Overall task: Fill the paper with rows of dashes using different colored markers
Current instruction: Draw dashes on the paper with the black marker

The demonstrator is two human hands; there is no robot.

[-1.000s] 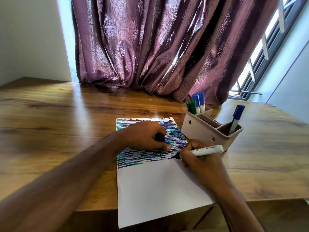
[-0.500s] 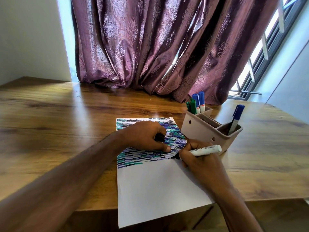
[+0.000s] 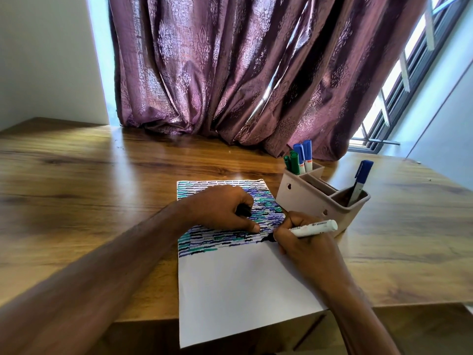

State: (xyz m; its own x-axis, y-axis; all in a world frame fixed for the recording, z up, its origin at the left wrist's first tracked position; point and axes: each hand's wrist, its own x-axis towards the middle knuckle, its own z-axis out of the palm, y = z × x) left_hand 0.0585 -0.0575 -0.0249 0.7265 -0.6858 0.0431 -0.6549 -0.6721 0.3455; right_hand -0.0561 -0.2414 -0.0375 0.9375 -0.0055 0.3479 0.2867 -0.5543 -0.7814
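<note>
Right hand [image 3: 302,242] grips the white-barrelled marker [image 3: 313,228], its black tip down on the paper [image 3: 230,285] at the right end of the lowest rows of dashes [image 3: 204,245]. Left hand [image 3: 222,210] rests on the coloured rows just left of that tip, fingers curled round a black cap [image 3: 243,210], thumb pressing the sheet. The paper lies on the table [image 3: 89,201], its blank lower half overhanging the near edge. Just right stands the holder [image 3: 307,198] with green and blue markers [image 3: 298,160].
</note>
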